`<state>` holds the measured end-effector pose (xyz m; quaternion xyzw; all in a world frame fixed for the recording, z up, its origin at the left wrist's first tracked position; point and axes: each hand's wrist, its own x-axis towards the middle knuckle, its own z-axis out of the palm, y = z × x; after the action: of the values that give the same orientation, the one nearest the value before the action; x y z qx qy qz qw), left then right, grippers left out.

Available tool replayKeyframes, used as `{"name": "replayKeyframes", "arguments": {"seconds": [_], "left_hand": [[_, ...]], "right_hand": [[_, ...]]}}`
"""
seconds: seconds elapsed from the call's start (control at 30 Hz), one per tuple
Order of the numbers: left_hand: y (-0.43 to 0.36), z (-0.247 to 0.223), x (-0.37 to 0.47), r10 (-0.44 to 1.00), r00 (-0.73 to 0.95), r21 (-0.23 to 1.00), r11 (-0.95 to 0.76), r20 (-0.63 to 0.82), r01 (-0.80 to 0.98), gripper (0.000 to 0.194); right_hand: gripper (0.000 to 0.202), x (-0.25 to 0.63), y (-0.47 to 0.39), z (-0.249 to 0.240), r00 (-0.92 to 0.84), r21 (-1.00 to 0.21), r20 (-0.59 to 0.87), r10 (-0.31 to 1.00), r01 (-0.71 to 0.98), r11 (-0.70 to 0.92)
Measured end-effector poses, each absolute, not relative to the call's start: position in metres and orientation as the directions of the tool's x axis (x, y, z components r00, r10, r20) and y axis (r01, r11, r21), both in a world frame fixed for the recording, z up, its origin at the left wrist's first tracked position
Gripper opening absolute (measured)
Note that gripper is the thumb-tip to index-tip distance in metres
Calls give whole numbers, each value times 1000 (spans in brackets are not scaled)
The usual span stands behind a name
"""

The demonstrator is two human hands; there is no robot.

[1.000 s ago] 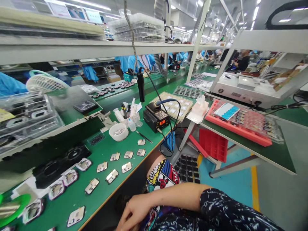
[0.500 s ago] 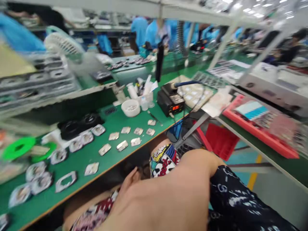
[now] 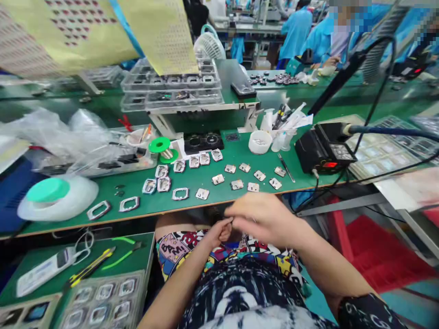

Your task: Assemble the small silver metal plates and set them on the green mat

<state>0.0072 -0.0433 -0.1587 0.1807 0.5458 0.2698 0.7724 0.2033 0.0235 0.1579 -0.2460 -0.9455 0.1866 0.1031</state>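
Above my lap, my left hand (image 3: 220,232) has its fingers curled together in a pinch; whatever may be between them is too small to make out. My right hand (image 3: 262,217) hovers just beside it, slightly blurred, with thumb and fingers apart and nothing seen in them. Beyond the hands, on the green bench, lie several small silvery plates with parts on them (image 3: 236,184). Empty rounded frames (image 3: 180,194) are to their left, and several frames with parts inside (image 3: 163,184) sit farther back. A pair of tweezers (image 3: 286,167) rests at the right.
A black soldering station (image 3: 324,153) with a red display stands right, its cable looping overhead. Near the back are a white bowl (image 3: 259,142) and a green solder spool (image 3: 159,145). A white bottle with green lid (image 3: 56,196) stands left. Below it, a drawer holds cutters (image 3: 123,253) and a yellow knife (image 3: 92,267).
My view has swung left, bringing the left bench end and drawer into sight. My right arm, large and close before, is now farther off, its hand beside my left hand.
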Motion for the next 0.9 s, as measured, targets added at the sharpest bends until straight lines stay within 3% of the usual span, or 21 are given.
{"name": "replayKeyframes", "arguments": {"seconds": [0.1, 0.2, 0.3, 0.67, 0.9], "left_hand": [[-40, -169, 8, 615, 321, 553, 788, -720, -270, 47], [-37, -182, 10, 621, 352, 543, 783, -700, -304, 47], [-36, -193, 11, 640, 351, 547, 768, -684, -334, 45], [-38, -203, 10, 700, 283, 606, 712, -656, -355, 44], [-40, -211, 13, 702, 261, 610, 708, -663, -355, 45]], "right_hand": [[47, 176, 75, 152, -788, -271, 186, 587, 533, 801], [66, 150, 114, 139, -822, -172, 194, 535, 509, 844], [65, 133, 135, 130, -869, -139, 167, 465, 446, 884], [34, 121, 152, 115, -885, -227, 197, 422, 377, 898], [30, 122, 144, 116, -878, -224, 200, 435, 391, 893]]}}
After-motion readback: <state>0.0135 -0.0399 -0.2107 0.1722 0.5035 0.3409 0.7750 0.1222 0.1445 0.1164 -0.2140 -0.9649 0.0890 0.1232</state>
